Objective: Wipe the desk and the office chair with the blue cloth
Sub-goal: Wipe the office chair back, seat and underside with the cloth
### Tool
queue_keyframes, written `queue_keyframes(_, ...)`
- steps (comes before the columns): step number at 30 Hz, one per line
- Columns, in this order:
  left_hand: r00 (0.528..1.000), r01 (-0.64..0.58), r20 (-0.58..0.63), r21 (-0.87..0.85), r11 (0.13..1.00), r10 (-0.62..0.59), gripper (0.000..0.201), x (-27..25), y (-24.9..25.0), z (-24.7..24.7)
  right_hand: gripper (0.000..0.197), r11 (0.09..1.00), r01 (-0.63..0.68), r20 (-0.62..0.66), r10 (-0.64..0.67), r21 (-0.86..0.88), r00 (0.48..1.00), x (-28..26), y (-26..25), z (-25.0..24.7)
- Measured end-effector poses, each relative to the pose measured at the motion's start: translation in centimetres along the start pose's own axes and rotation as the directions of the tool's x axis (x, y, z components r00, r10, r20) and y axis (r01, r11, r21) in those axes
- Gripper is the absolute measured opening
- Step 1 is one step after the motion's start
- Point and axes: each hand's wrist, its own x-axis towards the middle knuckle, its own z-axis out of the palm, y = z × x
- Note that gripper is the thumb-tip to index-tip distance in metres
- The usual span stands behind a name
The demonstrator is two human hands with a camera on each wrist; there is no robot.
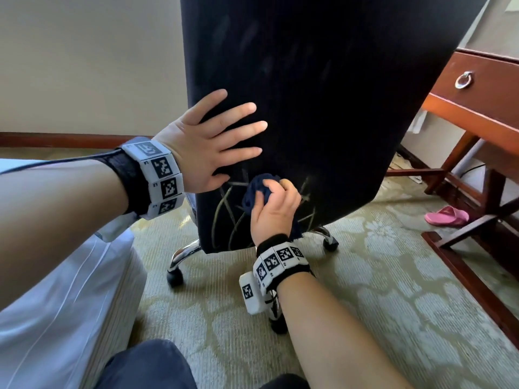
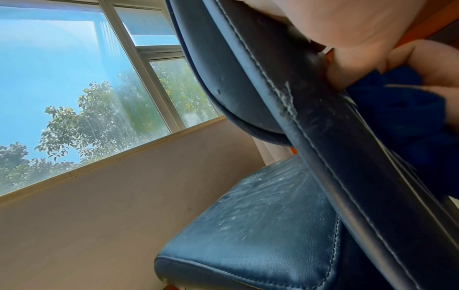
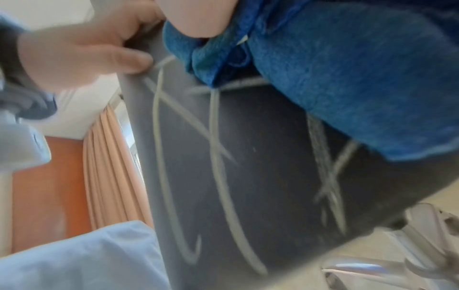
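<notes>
Blue cloth (image 1: 259, 193) sits bunched in our right hand (image 1: 273, 213), whose fingers curl round it and press it on the lower back panel of the office chair (image 1: 323, 94). Our left hand (image 1: 209, 146) lies flat, fingers spread, on the same panel. Pale scribbled lines (image 1: 224, 211) cross the panel beside the cloth. A bed (image 1: 56, 276) stands left, the wooden bench (image 1: 483, 88) right, a pink slipper (image 1: 446, 216) beneath it. Only the left wrist view shows the chair seat (image 2: 261, 225) and a window (image 2: 74, 78).
</notes>
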Motion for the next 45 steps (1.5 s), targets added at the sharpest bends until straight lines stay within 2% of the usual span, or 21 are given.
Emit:
queue_keyframes(2, 1.0, 0.006, -0.002, 0.006, 1.0, -0.006, 0.061, -0.4, -0.1, 0.2, 0.021, 0.999, 0.027, 0.02, -0.028, 0.046, 0.999, 0.3, -0.2, -0.5)
queue_keyframes(5, 1.0, 0.005, -0.015, 0.008, 1.0, -0.005, 0.061, -0.8, -0.3, 0.5, 0.021, 0.995, 0.059, -0.069, -0.054, 0.076, 0.996, 2.9, -0.9, -1.5)
queue_keyframes(7, 1.0, 0.004, -0.021, -0.004, 1.0, -0.005, 0.06, -0.8, -0.4, 0.6, 0.021, 0.997, 0.064, -0.111, -0.06, 0.034, 0.992, 4.8, -1.5, -1.7)
queue_keyframes(10, 0.999, -0.001, -0.033, -0.023, 1.0, 0.0, 0.058, -0.6, -0.4, 0.5, 0.023, 0.997, 0.055, -0.075, -0.059, -0.056, 0.995, 5.8, -1.9, -1.2)
queue_keyframes(12, 0.999, -0.002, -0.04, -0.011, 1.0, 0.001, 0.058, -0.5, -0.3, 0.6, 0.023, 0.997, 0.054, -0.096, -0.059, -0.047, 0.994, 5.8, -1.4, -0.8)
queue_keyframes(15, 0.998, -0.004, -0.059, -0.002, 1.0, 0.003, 0.059, -0.3, -0.1, 0.6, 0.022, 0.991, 0.031, -0.218, -0.002, 0.127, 0.976, 6.4, -1.2, -0.8)
queue_keyframes(17, 0.998, -0.004, -0.061, -0.02, 1.0, 0.003, 0.058, -0.1, 0.0, 0.5, 0.035, 0.968, 0.01, -0.27, 0.06, 0.251, 0.961, 6.8, -1.2, -1.0)
queue_keyframes(19, 0.998, -0.002, -0.062, -0.034, 0.999, 0.0, 0.056, -0.1, 0.0, 0.5, 0.046, 0.936, -0.071, -0.23, 0.158, 0.346, 0.96, 6.9, -1.1, -1.4)
queue_keyframes(21, 0.998, 0.004, -0.069, -0.038, 0.999, -0.006, 0.055, -0.2, 0.1, 0.5, 0.046, 0.919, -0.13, -0.144, 0.196, 0.372, 0.97, 6.9, -0.7, -1.8)
queue_keyframes(23, 0.997, 0.007, -0.077, -0.035, 0.999, -0.009, 0.056, -0.2, 0.2, 0.5, 0.045, 0.963, -0.139, -0.121, 0.171, 0.232, 0.978, 6.8, -0.4, -2.0)
queue_keyframes(25, 0.997, 0.01, -0.076, -0.03, 0.999, -0.012, 0.057, -0.1, 0.2, 0.5, 0.042, 0.993, -0.117, -0.175, 0.115, -0.005, 0.978, 6.7, -0.3, -1.7)
queue_keyframes(27, 0.997, 0.013, -0.073, -0.033, 0.999, -0.016, 0.057, 0.0, 0.2, 0.4, 0.038, 0.991, -0.089, -0.225, 0.064, -0.102, 0.972, 6.4, -0.4, -1.1)
queue_keyframes(29, 0.997, 0.013, -0.074, -0.038, 0.999, -0.015, 0.055, 0.2, 0.4, 0.2, 0.038, 0.998, -0.054, -0.214, 0.045, -0.034, 0.976, 5.6, -0.6, -0.6)
queue_keyframes(31, 0.997, 0.01, -0.078, -0.043, 0.999, -0.013, 0.054, 0.2, 0.6, 0.1, 0.043, 0.998, 0.046, -0.148, -0.04, 0.037, 0.988, 4.2, -0.4, -0.3)
queue_keyframes(35, 0.996, 0.009, -0.085, -0.038, 0.999, -0.012, 0.055, 0.2, 0.4, 0.2, 0.055, 0.983, 0.185, 0.019, -0.185, -0.005, 0.982, 2.5, 1.2, 0.2)
queue_keyframes(40, 0.998, 0.038, -0.044, 0.002, 0.999, -0.038, 0.066, 0.0, 0.4, 0.5, 0.045, 0.981, 0.191, 0.043, -0.189, -0.042, 0.981, 1.7, 1.9, 0.9)
queue_keyframes(43, 0.998, 0.036, -0.043, 0.024, 0.999, -0.035, 0.067, 0.0, 0.3, 0.5, 0.059, 0.977, 0.197, 0.082, -0.191, -0.077, 0.978, 0.8, 1.7, 0.7)
queue_keyframes(45, 0.999, 0.034, -0.042, 0.024, 0.999, -0.032, 0.067, -0.1, 0.3, 0.3, 0.06, 0.982, 0.182, 0.074, -0.177, -0.058, 0.981, 0.6, 1.3, 0.0)
